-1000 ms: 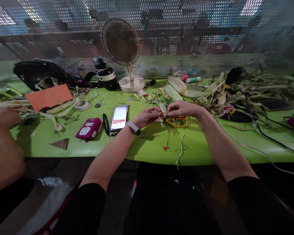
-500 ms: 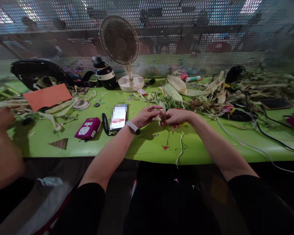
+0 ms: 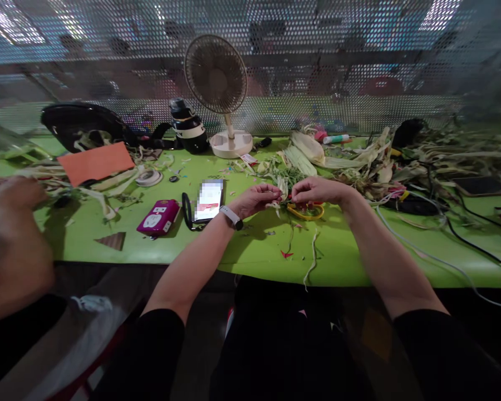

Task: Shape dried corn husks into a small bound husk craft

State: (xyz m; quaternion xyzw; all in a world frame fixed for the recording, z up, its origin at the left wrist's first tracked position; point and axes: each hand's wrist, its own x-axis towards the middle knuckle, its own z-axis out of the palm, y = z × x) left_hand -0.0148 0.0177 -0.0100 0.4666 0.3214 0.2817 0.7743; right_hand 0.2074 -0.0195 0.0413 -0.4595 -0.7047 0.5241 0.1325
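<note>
My left hand (image 3: 255, 199) and my right hand (image 3: 317, 189) meet above the green table (image 3: 242, 250), both pinching a small piece of pale corn husk (image 3: 280, 189) between their fingertips. A white watch band sits on my left wrist. Just under my right hand lie yellow-handled scissors (image 3: 305, 211). Thin husk strips (image 3: 313, 262) trail toward the table's near edge.
A phone (image 3: 209, 199), a magenta case (image 3: 158, 217), tape roll (image 3: 149, 177), orange card (image 3: 95, 162), black helmet (image 3: 83, 125), bottle (image 3: 187, 127) and white fan (image 3: 219, 89) stand left and behind. Husk piles (image 3: 359, 156) and cables (image 3: 442, 223) fill the right. Another person's hand (image 3: 12, 195) works at far left.
My hands drew together half a second ago, covering the scissors, then parted slightly again with the husk piece still between them. The view shifted a little.
</note>
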